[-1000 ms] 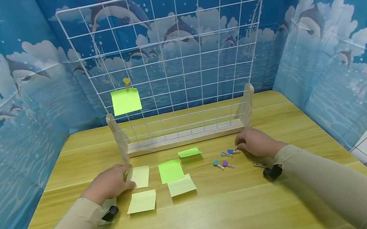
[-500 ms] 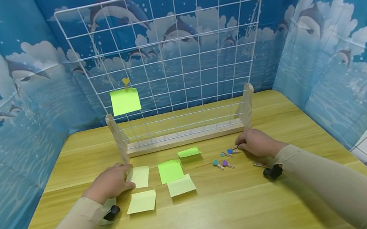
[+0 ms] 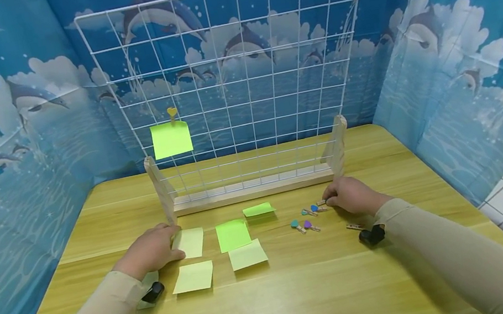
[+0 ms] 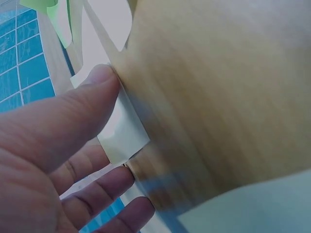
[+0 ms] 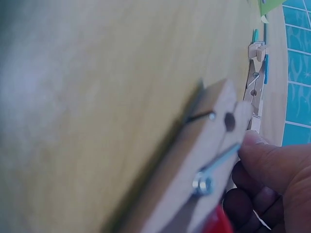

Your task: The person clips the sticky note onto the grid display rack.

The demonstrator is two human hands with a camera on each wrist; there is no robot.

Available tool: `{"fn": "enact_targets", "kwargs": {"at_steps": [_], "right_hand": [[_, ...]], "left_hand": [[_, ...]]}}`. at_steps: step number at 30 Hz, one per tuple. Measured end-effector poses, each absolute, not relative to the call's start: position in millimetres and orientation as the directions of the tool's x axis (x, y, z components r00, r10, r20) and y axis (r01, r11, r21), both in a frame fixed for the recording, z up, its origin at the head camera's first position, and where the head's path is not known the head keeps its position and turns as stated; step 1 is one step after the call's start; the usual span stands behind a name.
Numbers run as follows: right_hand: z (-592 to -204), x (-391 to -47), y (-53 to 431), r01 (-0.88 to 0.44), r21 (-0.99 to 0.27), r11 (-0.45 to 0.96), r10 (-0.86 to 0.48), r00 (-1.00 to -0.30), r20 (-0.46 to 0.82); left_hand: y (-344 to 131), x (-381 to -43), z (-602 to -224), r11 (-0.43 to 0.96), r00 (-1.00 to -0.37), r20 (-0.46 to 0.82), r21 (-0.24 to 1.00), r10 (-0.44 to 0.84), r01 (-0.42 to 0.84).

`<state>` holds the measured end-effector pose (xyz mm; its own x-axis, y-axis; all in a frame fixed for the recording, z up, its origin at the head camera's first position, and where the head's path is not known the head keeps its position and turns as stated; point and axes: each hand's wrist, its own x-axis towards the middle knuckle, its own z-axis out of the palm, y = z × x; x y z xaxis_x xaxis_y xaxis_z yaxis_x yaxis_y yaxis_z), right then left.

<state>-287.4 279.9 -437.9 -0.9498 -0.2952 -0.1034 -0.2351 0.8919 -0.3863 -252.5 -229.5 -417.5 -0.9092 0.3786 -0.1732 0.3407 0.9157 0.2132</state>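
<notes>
In the head view my left hand (image 3: 151, 250) is at the left edge of a pale yellow sticky note (image 3: 191, 243) on the table. The left wrist view shows the thumb over that note (image 4: 124, 131) and the other fingers spread loosely beyond its edge. My right hand (image 3: 351, 196) is low over the table and pinches a small wooden clothespin (image 3: 322, 202) at the fingertips. Beside it lie several heart-topped clothespins, among them a purple one (image 3: 311, 225) and a teal one (image 3: 297, 226). Another clothespin (image 3: 355, 227) lies by the right wrist, large in the right wrist view.
A white wire grid on a wooden base (image 3: 252, 189) stands behind. A yellow-heart clothespin (image 3: 172, 112) fixes a green note (image 3: 171, 140) to it. Further notes lie mid-table: green (image 3: 233, 235), another green (image 3: 258, 209), pale green (image 3: 247, 255) and yellow (image 3: 193, 277). Curtains surround the table.
The clothespin at my right fingertips shows more clearly now than a second ago. Otherwise both hands have hardly moved.
</notes>
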Motion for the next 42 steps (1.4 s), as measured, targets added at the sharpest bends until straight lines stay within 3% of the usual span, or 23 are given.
{"fn": "enact_targets", "kwargs": {"at_steps": [23, 42], "right_hand": [[-439.1, -287.3, 280.5, -0.247, -0.387, 0.888, -0.304, -0.948, -0.093], [-440.6, -287.9, 281.5, -0.223, -0.395, 0.891, -0.282, -0.954, -0.099]], "left_hand": [[-228.4, -256.5, -419.0, 0.906, -0.92, -0.165, 0.304, 0.354, 0.294], [-225.6, -258.9, -419.2, 0.876, -0.897, -0.086, 0.276, 0.433, 0.396]]}}
